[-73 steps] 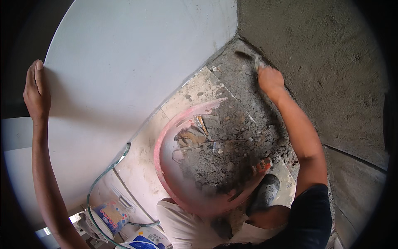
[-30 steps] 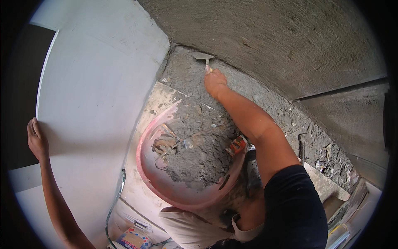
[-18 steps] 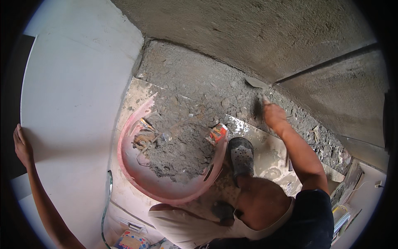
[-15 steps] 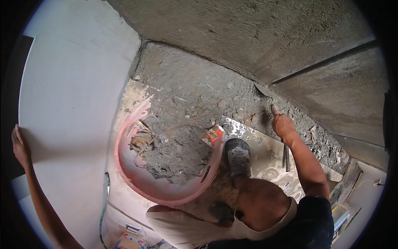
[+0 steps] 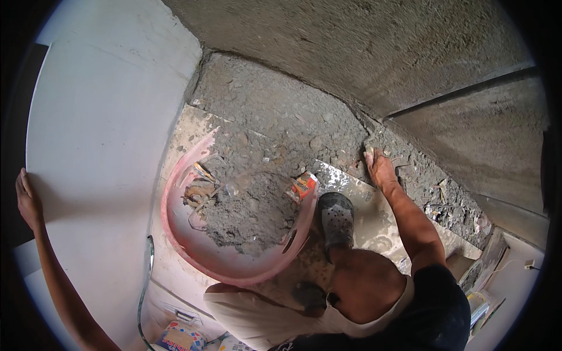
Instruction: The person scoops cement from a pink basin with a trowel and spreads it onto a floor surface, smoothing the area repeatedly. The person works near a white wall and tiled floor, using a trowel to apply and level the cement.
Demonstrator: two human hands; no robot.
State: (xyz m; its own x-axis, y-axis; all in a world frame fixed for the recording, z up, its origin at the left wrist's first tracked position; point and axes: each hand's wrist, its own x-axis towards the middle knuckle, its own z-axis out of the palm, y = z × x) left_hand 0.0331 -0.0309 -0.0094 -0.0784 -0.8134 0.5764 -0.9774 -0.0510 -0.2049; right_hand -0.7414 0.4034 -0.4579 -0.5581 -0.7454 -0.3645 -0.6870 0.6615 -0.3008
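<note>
- Head view: shows right hand (image 5: pixel 380 168) clamped on handle of trowel (image 5: pixel 369 141), fingers curled around it.
- Locates trowel right of centre, over a strip of grey rubble (image 5: pixel 263 96) at the foot of the rough grey wall (image 5: pixel 374 58).
- Shows blade almost edge-on; cannot tell whether touching the wall.
- Rests left hand (image 5: pixel 29 200) against the outer edge of white panel (image 5: pixel 111 140), fingers straight and close together; cannot tell whether gripping it.
- Finds pink basin (image 5: pixel 241 281) on the floor between panel and grey clog (image 5: pixel 338 223), loaded with loose debris (image 5: pixel 254 216); cannot make out its far rim.
- Notes orange-red packet (image 5: pixel 305 185) at the basin's right side, crumpled brown scraps (image 5: pixel 200 195) at its left.
- Notes green hose (image 5: pixel 143 295) at lower left, near a printed bag (image 5: pixel 180 337).
</note>
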